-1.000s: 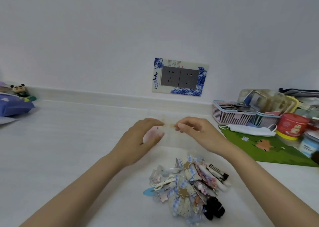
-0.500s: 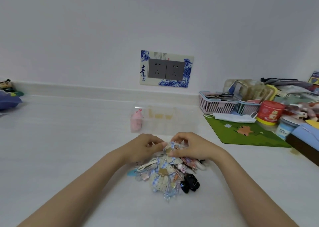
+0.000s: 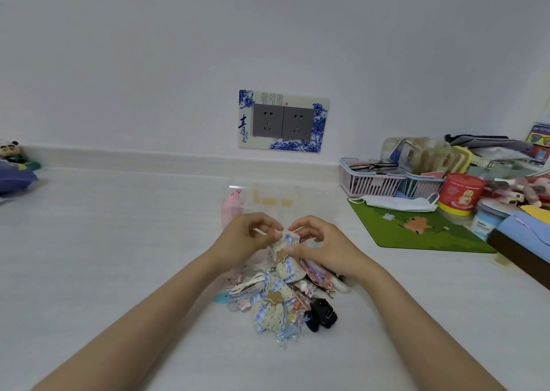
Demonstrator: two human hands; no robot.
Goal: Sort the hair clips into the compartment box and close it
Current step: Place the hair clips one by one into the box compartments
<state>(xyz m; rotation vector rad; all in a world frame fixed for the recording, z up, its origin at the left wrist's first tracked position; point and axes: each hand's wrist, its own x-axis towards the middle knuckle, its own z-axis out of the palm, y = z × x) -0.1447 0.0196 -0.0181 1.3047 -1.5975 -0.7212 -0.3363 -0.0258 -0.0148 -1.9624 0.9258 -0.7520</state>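
A lace-and-gingham bow clip (image 3: 284, 256) is pinched at its upper end by both the left grip (image 3: 238, 239) and the right grip (image 3: 321, 247), whose fingers are curled round it. It is held over the far edge of the pile of hair clips (image 3: 276, 298) on the white surface (image 3: 104, 242). Just behind, a clear compartment box (image 3: 315, 209) is seen, with a pink clip (image 3: 231, 209) at its left end.

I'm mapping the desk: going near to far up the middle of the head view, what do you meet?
Black fuzzy hair clip, lace-and-gingham bow clip, clear plastic compartment box, blue-and-white wall socket plate.
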